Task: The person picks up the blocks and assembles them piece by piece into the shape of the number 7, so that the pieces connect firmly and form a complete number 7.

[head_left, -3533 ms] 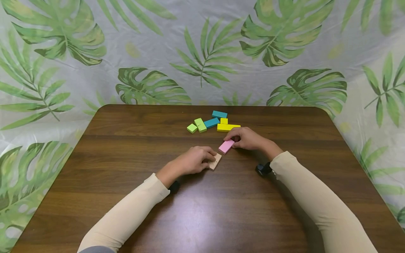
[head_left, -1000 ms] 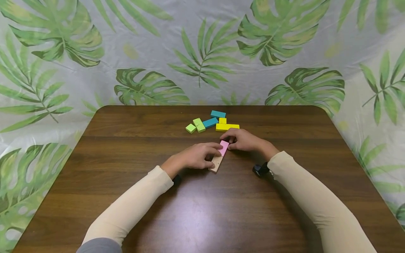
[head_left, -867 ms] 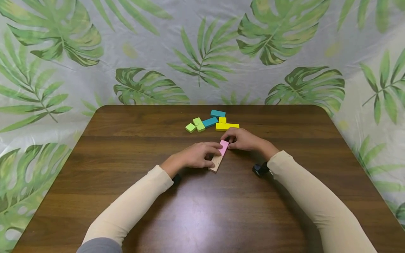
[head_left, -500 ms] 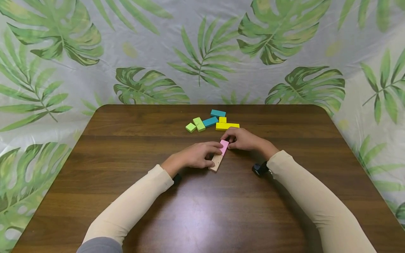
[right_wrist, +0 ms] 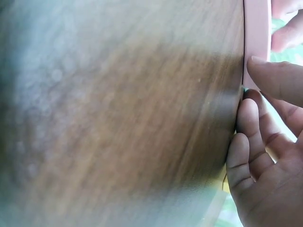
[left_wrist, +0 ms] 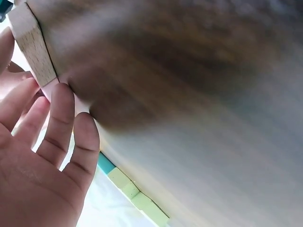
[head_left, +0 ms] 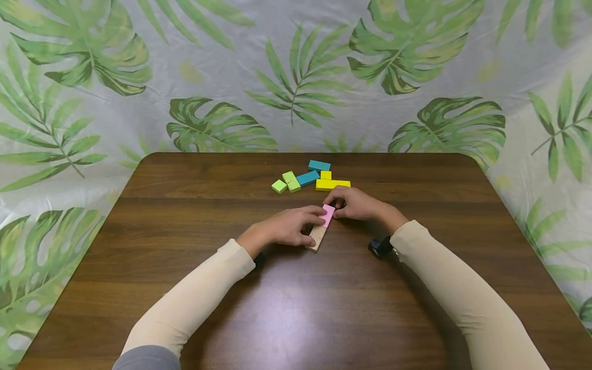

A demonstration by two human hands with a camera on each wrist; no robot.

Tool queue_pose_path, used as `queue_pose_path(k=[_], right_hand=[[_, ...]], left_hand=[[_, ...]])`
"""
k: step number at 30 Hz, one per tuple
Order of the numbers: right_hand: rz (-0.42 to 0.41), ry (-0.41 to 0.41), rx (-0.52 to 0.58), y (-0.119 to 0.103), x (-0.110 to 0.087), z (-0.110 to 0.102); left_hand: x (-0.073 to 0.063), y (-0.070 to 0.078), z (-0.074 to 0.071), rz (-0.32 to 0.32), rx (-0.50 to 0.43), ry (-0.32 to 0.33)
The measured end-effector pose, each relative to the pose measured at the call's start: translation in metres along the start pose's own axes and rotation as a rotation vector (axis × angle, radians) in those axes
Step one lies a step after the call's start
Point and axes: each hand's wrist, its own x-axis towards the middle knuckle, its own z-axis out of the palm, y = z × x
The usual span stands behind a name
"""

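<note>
On the table, a pink block (head_left: 329, 214) and a natural wood block (head_left: 317, 237) lie end to end in one slanted row. My left hand (head_left: 291, 226) spans the row, with fingertips on the pink block's left side and the thumb on the wood block. Its fingers look only slightly bent in the left wrist view, where the wood block (left_wrist: 34, 47) shows at upper left. At the pink block's far end, my right hand (head_left: 357, 203) pinches it with thumb and index finger. The right thumb touches the side of the pink block (right_wrist: 258, 38) in the right wrist view.
Just beyond the hands lie two teal blocks (head_left: 308, 178), a long yellow block (head_left: 334, 184), a small yellow block (head_left: 326, 175) and two lime-green blocks (head_left: 291, 181). The brown table (head_left: 185, 216) meets a leaf-print cloth (head_left: 300, 77) at its back edge.
Since the oldest frame, the pink block has come left against the wood block and lined up with it. My left fingers have moved onto the pink block. Over the last second, almost nothing has moved.
</note>
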Motion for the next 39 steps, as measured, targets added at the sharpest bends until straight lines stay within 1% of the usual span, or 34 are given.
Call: queue_pose_path(k=[6,15,25,32,39], right_hand=[[0.001,0.009,0.004,0.000,0.000,0.001],[-0.005,0.015,0.011,0.000,-0.001,0.001],[-0.031,0.009,0.024,0.001,-0.001,0.002],[-0.015,-0.036,0.038,-0.002,-0.003,0.003],[0.019,-0.099,0.055,-0.010,-0.004,0.006]], left_hand=[[-0.001,-0.001,-0.001,-0.015,-0.005,-0.016],[0.000,-0.001,-0.002,-0.026,-0.040,-0.032],[-0.003,0.003,-0.001,-0.045,-0.023,-0.035],[-0.009,0.006,0.002,-0.054,0.024,-0.044],[-0.019,0.011,0.007,-0.032,0.019,-0.035]])
